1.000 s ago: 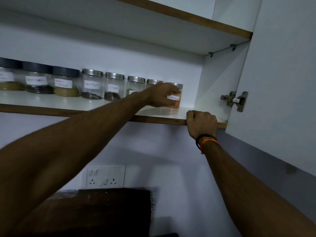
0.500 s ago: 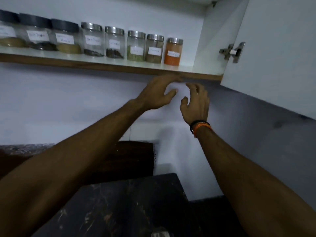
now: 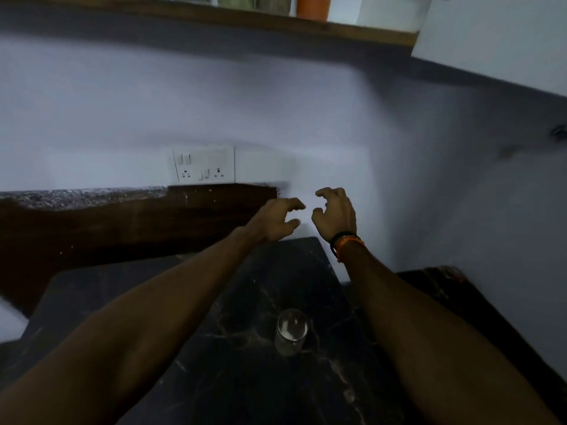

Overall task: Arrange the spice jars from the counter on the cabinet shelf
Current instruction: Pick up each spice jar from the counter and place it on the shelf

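Both hands, left (image 3: 277, 220) and right (image 3: 336, 214), loosely curled, grasping nothing; jar (image 3: 291, 331) on desk (image 3: 239, 378) at 6 o'clock; shelf jars (image 3: 313, 7) cut off at 12.

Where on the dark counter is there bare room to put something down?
Bare counter lies left of the jar, under the left forearm, and in front of the jar. Right of the jar it narrows. Both hands hover empty above the back edge.
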